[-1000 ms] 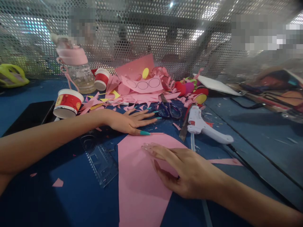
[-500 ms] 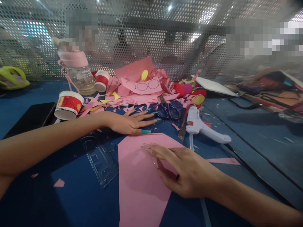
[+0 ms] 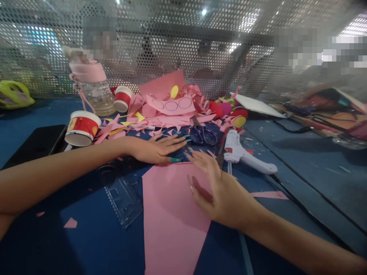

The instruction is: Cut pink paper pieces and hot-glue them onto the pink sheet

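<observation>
A dark blue table ran up to a perforated metal screen. The left hand lay flat, fingers spread, touching the pink paper's far edge; the right hand rested open on it. A glue gun lay just beside.

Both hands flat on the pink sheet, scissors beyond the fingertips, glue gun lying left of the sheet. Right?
One thing is off: the head view shows the glue gun lying right of the pink sheet, not left. The left hand, right hand and scissors are as you say.
</observation>
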Demonstrator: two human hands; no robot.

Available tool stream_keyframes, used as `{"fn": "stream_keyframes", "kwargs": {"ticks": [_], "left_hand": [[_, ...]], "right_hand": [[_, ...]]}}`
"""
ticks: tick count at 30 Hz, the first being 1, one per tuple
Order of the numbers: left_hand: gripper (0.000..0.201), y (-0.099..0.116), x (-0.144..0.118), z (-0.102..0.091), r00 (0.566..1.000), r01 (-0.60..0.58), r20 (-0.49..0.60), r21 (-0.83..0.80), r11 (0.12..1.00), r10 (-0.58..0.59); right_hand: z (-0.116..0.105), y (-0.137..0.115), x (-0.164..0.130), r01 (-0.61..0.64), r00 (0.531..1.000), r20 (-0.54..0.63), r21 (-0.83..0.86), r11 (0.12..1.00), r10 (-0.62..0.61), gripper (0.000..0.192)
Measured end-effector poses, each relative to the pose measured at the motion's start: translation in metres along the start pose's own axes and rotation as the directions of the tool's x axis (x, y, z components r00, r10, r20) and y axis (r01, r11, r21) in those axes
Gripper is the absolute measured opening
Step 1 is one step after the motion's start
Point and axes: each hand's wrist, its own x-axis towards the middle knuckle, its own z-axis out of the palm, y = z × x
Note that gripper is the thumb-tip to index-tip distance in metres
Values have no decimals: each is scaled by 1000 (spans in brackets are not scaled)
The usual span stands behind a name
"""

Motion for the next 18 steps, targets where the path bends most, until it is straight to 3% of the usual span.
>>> {"fn": "stream_keyframes", "kwargs": {"ticks": [6,18], "left_hand": [[66,-1,0,0,1000,-4,2,9,1000,4],[64,-5,1,6,998,-46,-42,13,999,46]], "right_hand": [[-3,-4,3,-20,993,114,44,999,15,63],[-5,-5,3,-26,997,79,65,998,20,54]]}}
